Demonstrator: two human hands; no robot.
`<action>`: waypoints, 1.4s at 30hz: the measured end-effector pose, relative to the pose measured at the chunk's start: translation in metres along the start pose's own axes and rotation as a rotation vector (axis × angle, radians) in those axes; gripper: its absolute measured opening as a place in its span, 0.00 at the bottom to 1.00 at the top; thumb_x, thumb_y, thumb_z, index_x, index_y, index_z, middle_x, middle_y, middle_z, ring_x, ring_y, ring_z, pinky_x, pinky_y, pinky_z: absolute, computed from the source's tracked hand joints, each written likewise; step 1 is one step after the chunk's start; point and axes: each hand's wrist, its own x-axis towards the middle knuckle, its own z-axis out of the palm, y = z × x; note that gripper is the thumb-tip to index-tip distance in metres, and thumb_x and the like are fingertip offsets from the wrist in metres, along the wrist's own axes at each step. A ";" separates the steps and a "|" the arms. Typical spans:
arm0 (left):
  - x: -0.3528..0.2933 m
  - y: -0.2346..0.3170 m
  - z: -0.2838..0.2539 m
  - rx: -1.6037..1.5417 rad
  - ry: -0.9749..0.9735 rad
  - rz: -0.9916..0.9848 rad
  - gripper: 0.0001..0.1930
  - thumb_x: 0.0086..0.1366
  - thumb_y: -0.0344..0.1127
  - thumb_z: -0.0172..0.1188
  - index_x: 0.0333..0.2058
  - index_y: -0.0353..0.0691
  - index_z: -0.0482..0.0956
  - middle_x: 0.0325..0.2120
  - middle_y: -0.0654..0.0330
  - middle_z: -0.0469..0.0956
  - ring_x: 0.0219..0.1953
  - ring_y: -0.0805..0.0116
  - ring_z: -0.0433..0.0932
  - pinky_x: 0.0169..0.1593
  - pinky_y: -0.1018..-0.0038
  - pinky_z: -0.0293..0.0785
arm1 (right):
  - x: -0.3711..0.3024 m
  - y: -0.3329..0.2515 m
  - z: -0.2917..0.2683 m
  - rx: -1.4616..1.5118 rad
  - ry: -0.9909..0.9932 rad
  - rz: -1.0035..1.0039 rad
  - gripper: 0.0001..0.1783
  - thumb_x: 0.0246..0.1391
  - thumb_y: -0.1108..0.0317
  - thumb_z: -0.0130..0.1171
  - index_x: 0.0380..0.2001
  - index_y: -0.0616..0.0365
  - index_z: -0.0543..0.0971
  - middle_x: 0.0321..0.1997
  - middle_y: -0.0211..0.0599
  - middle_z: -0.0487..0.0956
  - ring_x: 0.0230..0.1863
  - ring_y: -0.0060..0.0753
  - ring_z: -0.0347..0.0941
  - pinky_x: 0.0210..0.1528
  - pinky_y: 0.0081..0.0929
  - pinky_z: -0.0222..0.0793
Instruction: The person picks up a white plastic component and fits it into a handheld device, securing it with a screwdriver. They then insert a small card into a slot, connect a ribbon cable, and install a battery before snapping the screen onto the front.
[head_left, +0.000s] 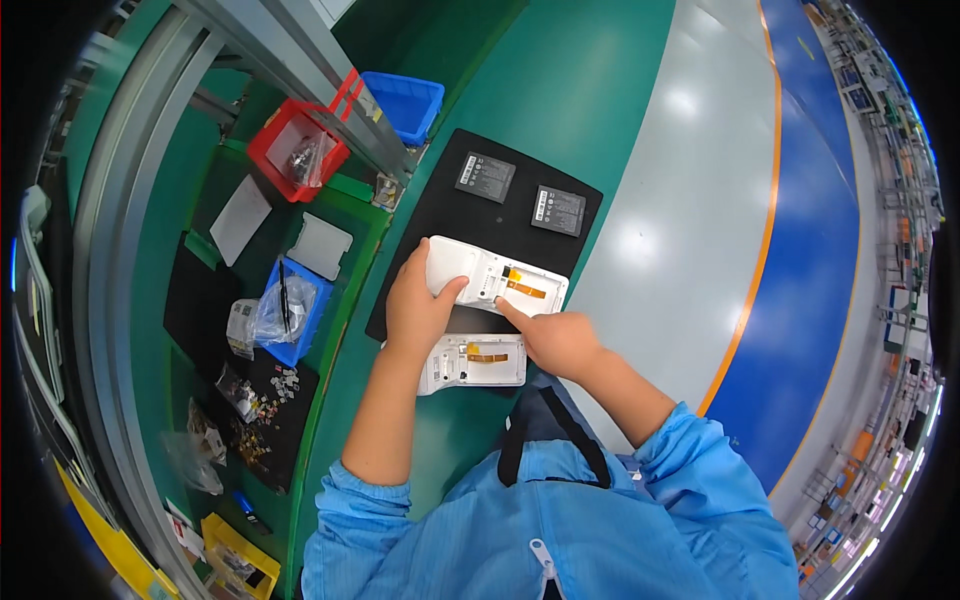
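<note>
A green workbench runs from six o'clock up to twelve, with a black mat lying on it just above centre. Two white handheld device housings rest on the mat's lower part: the upper device housing sits at centre, opened side up, showing an orange flex cable; the lower device housing lies just below it at six o'clock, with its own orange strip. The left hand clasps the upper housing's left end, thumb on top. The right hand is mostly curled, its index fingertip pressing the housing's lower edge; it grasps nothing. Two black battery packs lie at the mat's twelve o'clock edge. At ten o'clock stand a red bin and a blue bin; at nine, a smaller blue tray holding a clear bag.
</note>
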 end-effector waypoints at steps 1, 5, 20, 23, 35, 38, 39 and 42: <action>0.001 0.000 0.002 0.003 0.004 0.003 0.37 0.54 0.36 0.70 0.58 0.28 0.64 0.56 0.41 0.69 0.57 0.51 0.71 0.59 0.66 0.67 | -0.002 0.001 0.004 -0.005 0.042 -0.005 0.34 0.52 0.69 0.49 0.65 0.39 0.62 0.24 0.33 0.80 0.24 0.38 0.78 0.23 0.36 0.71; 0.000 0.001 0.001 0.036 0.008 0.035 0.37 0.53 0.36 0.70 0.58 0.27 0.65 0.55 0.42 0.70 0.56 0.52 0.72 0.59 0.66 0.67 | 0.005 -0.001 -0.002 -0.010 0.010 0.050 0.35 0.51 0.66 0.53 0.65 0.37 0.62 0.24 0.33 0.79 0.23 0.39 0.77 0.25 0.39 0.72; 0.002 -0.005 0.004 0.001 0.023 0.057 0.37 0.53 0.38 0.70 0.58 0.27 0.65 0.54 0.41 0.71 0.56 0.50 0.71 0.59 0.65 0.67 | 0.002 -0.033 0.024 0.234 0.076 0.169 0.39 0.50 0.66 0.52 0.67 0.52 0.57 0.26 0.44 0.80 0.27 0.47 0.78 0.31 0.43 0.73; 0.003 -0.004 0.005 -0.001 0.035 0.063 0.37 0.53 0.39 0.70 0.58 0.27 0.65 0.54 0.41 0.71 0.56 0.50 0.71 0.59 0.64 0.67 | 0.006 -0.031 0.037 0.367 0.160 0.130 0.40 0.50 0.66 0.52 0.68 0.53 0.55 0.27 0.44 0.80 0.27 0.47 0.78 0.30 0.42 0.73; -0.017 0.009 -0.012 0.173 0.002 0.033 0.37 0.59 0.46 0.64 0.60 0.28 0.61 0.57 0.38 0.66 0.60 0.45 0.67 0.62 0.62 0.62 | -0.040 -0.044 0.064 0.070 0.087 -0.260 0.31 0.52 0.64 0.52 0.62 0.38 0.67 0.21 0.34 0.74 0.22 0.38 0.74 0.23 0.39 0.68; -0.053 -0.002 -0.034 0.192 0.023 -0.165 0.38 0.63 0.51 0.58 0.62 0.28 0.58 0.60 0.37 0.62 0.63 0.45 0.62 0.64 0.61 0.59 | -0.038 -0.044 0.063 0.054 0.045 -0.227 0.31 0.52 0.64 0.51 0.62 0.38 0.66 0.21 0.34 0.74 0.23 0.38 0.74 0.23 0.38 0.68; -0.073 -0.021 -0.039 0.188 0.086 -0.209 0.36 0.64 0.49 0.58 0.60 0.27 0.60 0.56 0.37 0.66 0.58 0.44 0.67 0.60 0.60 0.63 | -0.036 -0.046 0.062 0.040 0.032 -0.232 0.31 0.53 0.64 0.51 0.63 0.38 0.66 0.22 0.35 0.74 0.23 0.38 0.74 0.24 0.38 0.68; -0.108 -0.045 -0.047 -0.056 0.002 -0.312 0.33 0.64 0.46 0.59 0.57 0.26 0.61 0.50 0.36 0.71 0.51 0.43 0.73 0.55 0.59 0.68 | -0.039 -0.049 0.059 0.014 0.017 -0.218 0.31 0.52 0.65 0.50 0.63 0.37 0.65 0.24 0.36 0.76 0.25 0.39 0.76 0.25 0.39 0.70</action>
